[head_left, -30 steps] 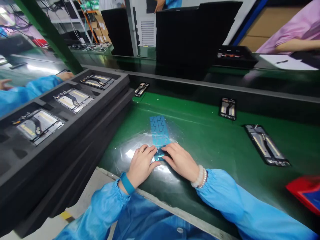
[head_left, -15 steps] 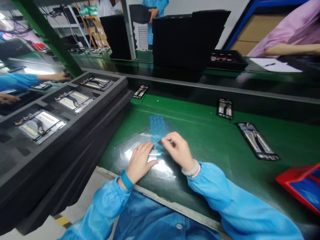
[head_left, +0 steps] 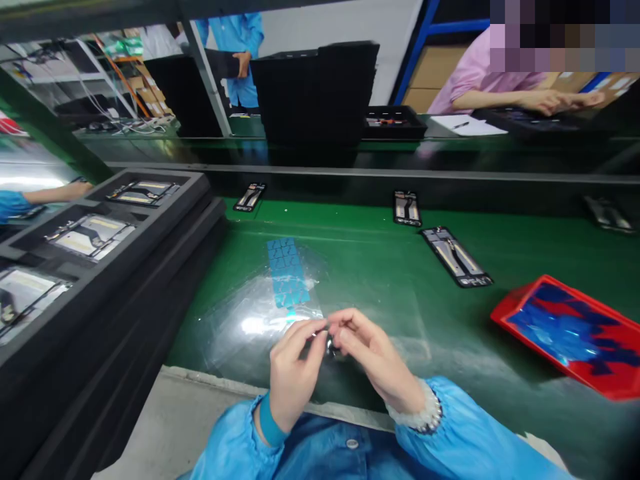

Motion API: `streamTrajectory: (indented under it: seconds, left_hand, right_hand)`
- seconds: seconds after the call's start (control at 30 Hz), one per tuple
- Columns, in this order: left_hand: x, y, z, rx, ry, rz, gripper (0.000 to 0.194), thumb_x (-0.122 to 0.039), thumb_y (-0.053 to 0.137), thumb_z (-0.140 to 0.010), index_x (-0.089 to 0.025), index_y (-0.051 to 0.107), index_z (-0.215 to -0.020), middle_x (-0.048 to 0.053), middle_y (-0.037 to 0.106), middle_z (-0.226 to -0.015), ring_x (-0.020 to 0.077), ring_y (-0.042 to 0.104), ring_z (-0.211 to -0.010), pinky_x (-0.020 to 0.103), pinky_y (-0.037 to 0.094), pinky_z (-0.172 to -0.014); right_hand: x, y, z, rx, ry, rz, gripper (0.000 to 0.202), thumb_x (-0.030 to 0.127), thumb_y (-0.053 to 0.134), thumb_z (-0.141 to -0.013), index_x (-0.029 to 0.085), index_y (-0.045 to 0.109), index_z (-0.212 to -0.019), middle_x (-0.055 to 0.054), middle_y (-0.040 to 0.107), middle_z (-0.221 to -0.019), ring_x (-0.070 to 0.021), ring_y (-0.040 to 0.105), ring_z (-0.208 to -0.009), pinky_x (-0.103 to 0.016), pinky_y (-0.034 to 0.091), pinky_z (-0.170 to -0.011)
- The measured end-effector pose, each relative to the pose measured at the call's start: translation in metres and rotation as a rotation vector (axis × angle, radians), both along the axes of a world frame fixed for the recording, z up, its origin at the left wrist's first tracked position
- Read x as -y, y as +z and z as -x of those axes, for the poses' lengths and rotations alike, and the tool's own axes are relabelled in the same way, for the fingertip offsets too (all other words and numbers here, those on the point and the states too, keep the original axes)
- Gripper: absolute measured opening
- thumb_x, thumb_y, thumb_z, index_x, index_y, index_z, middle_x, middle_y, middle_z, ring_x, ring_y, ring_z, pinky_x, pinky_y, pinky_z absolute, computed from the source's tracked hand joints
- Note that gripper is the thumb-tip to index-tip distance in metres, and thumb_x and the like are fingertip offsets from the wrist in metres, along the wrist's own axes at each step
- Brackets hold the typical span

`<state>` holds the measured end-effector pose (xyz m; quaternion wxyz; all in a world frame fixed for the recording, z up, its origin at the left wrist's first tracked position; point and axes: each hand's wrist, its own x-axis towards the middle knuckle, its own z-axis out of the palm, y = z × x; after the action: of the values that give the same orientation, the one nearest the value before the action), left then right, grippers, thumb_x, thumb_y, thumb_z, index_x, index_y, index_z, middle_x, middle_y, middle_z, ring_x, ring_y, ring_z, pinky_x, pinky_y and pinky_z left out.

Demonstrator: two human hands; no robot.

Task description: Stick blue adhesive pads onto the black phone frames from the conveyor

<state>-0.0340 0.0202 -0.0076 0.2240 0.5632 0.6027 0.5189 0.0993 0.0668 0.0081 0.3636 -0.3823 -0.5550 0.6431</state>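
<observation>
Close together over the front of the green work mat point(head_left: 370, 267), my left hand point(head_left: 296, 367) and my right hand point(head_left: 373, 353) pinch with thumb and fingers. Between their fingertips is a small dark piece point(head_left: 330, 343), partly hidden and too small to name. Just beyond my hands, a sheet of blue die-cut stickers point(head_left: 287, 270) lies on a clear plastic film point(head_left: 235, 327). Phone frames with black ribbon cables lie farther off: one phone frame point(head_left: 456, 257) right of centre, another phone frame point(head_left: 407, 208) behind it.
On the left stands a stack of dark foam trays point(head_left: 213, 200) holding phone frames. A red bin point(head_left: 520, 297) with blue film scraps is at the right. Behind the mat runs a raised ledge point(head_left: 310, 177); co-workers' hands point(head_left: 545, 101) show beyond it.
My left hand has lifted off the plastic film and come up to my right hand. Both now meet at the small piece, nearer my body. The view has turned right.
</observation>
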Motion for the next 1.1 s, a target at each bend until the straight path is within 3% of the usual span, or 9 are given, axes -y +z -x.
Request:
streamTrajectory:
  seconds: [0.13, 0.27, 0.47, 0.67, 0.8, 0.87, 0.93, 1.03, 1.1]
  left_hand:
    - [-0.003, 0.003, -0.004, 0.377, -0.008, 0.269, 0.021, -0.030, 0.060, -0.080, -0.017, 0.071, -0.091, 0.006, 0.072, -0.087, 0.0177, 0.066, -0.079, 0.027, 0.052, -0.072]
    - [-0.005, -0.001, -0.006, 0.562, -0.040, 0.348, 0.027, -0.038, 0.061, -0.078, -0.017, 0.073, -0.089, 0.003, 0.069, -0.071, 0.0132, 0.059, -0.065, 0.024, 0.047, -0.065]
    - [-0.006, -0.005, -0.011, 0.783, -0.070, 0.414, 0.031, -0.042, 0.066, -0.074, -0.015, 0.072, -0.089, -0.005, 0.049, -0.053, 0.0046, 0.038, -0.048, 0.016, 0.031, -0.046]
    - [-0.008, -0.003, -0.015, 0.923, -0.073, 0.474, 0.034, -0.044, 0.071, -0.068, -0.014, 0.070, -0.085, -0.006, 0.043, -0.053, 0.0036, 0.033, -0.046, 0.014, 0.024, -0.040]
    - [-0.008, -0.004, -0.019, 0.872, -0.051, 0.441, 0.030, -0.043, 0.065, -0.075, -0.014, 0.068, -0.082, -0.006, 0.041, -0.052, 0.0040, 0.033, -0.045, 0.015, 0.025, -0.040]
    - [-0.007, -0.006, -0.018, 0.711, -0.017, 0.398, 0.029, -0.043, 0.060, -0.079, -0.015, 0.069, -0.083, -0.004, 0.049, -0.057, 0.0059, 0.040, -0.049, 0.016, 0.032, -0.045]
    - [-0.006, -0.006, -0.013, 0.483, 0.040, 0.318, 0.032, -0.044, 0.056, -0.081, -0.016, 0.069, -0.089, 0.003, 0.062, -0.077, 0.0106, 0.052, -0.063, 0.019, 0.041, -0.055]
    - [-0.009, -0.005, 0.001, 0.297, 0.109, 0.244, 0.048, -0.049, 0.043, -0.087, -0.023, 0.051, -0.127, 0.008, 0.061, -0.111, 0.0121, 0.055, -0.070, 0.023, 0.044, -0.063]
    - [-0.011, -0.004, 0.011, 0.285, 0.117, 0.269, 0.056, -0.051, 0.037, -0.089, -0.026, 0.033, -0.139, 0.008, 0.056, -0.122, 0.0109, 0.054, -0.067, 0.024, 0.045, -0.062]
  right_hand:
    - [0.005, -0.008, -0.006, 0.009, -0.086, 0.120, 0.032, 0.047, 0.064, -0.074, 0.016, 0.060, -0.080, 0.002, 0.053, -0.064, -0.0079, 0.045, -0.053, -0.020, 0.038, -0.048]
    - [0.012, -0.012, -0.005, -0.009, -0.156, 0.164, 0.034, 0.048, 0.066, -0.071, 0.015, 0.058, -0.066, 0.002, 0.050, -0.058, -0.0073, 0.043, -0.049, -0.020, 0.035, -0.045]
    - [0.018, -0.009, -0.006, 0.018, -0.246, 0.009, 0.029, 0.040, 0.064, -0.074, 0.016, 0.058, -0.059, 0.002, 0.050, -0.059, -0.0080, 0.044, -0.052, -0.022, 0.036, -0.050]
    - [0.017, -0.010, -0.005, 0.055, -0.279, -0.108, 0.026, 0.035, 0.061, -0.076, 0.016, 0.056, -0.058, 0.001, 0.050, -0.059, -0.0099, 0.047, -0.055, -0.022, 0.038, -0.052]
    - [0.026, -0.014, -0.001, 0.132, -0.299, -0.265, 0.023, 0.029, 0.058, -0.079, 0.017, 0.057, -0.059, 0.001, 0.050, -0.059, -0.0102, 0.048, -0.054, -0.022, 0.039, -0.049]
    - [0.029, -0.014, 0.000, 0.197, -0.316, -0.372, 0.024, 0.027, 0.056, -0.081, 0.017, 0.056, -0.059, 0.002, 0.049, -0.058, -0.0099, 0.048, -0.053, -0.021, 0.039, -0.049]
    - [0.020, -0.010, -0.004, 0.313, -0.319, -0.509, 0.026, 0.027, 0.052, -0.084, 0.018, 0.056, -0.060, 0.001, 0.050, -0.057, -0.0100, 0.049, -0.053, -0.021, 0.040, -0.050]
    - [-0.027, 0.000, -0.028, 0.668, -0.360, -0.670, 0.026, 0.030, 0.044, -0.088, 0.019, 0.062, -0.073, -0.004, 0.062, -0.073, -0.0146, 0.058, -0.071, -0.026, 0.045, -0.069]
    - [-0.075, 0.008, -0.056, 0.862, -0.489, -0.632, 0.026, 0.033, 0.047, -0.087, 0.015, 0.061, -0.100, -0.014, 0.063, -0.100, -0.0247, 0.056, -0.098, -0.038, 0.039, -0.088]
